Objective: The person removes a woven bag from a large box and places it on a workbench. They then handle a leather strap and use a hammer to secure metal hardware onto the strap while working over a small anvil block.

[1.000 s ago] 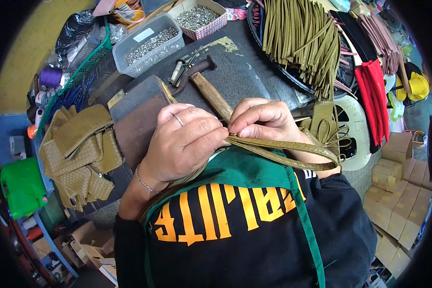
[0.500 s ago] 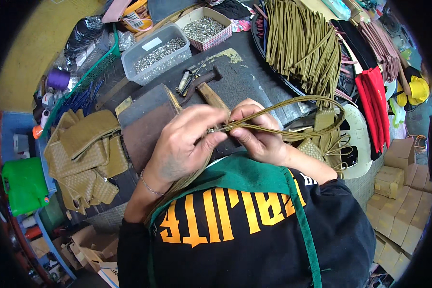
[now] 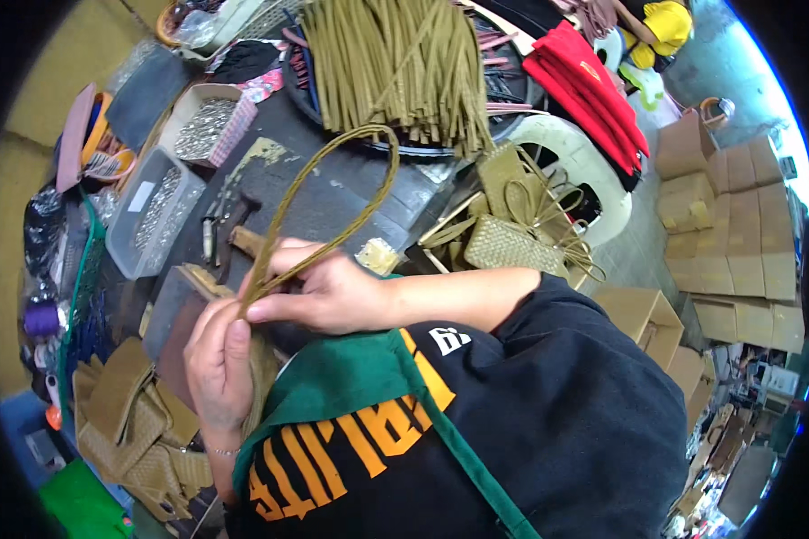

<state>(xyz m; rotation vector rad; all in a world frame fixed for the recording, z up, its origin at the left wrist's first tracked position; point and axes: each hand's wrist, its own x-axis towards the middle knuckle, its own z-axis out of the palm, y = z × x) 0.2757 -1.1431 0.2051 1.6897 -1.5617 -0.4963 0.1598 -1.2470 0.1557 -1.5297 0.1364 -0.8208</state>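
Observation:
An olive-brown strap (image 3: 393,166) rises from my hands in a long loop toward the back of the table. My left hand (image 3: 220,364) pinches its lower end between thumb and fingers. My right hand (image 3: 333,292) grips the same strap just above, with the thumb tip close to the left thumb. More strap-like olive material runs down past my left wrist, partly hidden by the green apron (image 3: 346,382). Whatever lies inside the pinch is covered by the fingers. Behind the hands is a wooden tool handle (image 3: 245,241).
A round black tray (image 3: 413,148) carries many olive strips. Metal bits fill a clear tub (image 3: 123,238) and a checked box (image 3: 241,117). Woven olive pieces lie at left (image 3: 121,404) and woven pouches (image 3: 512,247) at right, near a cream stool (image 3: 613,211). Cardboard boxes (image 3: 728,234) stand farther right.
My view has swung to the right, so the table sits farther left. The strap's loop, which pointed right, now points up and away. My hands have drawn close together on it.

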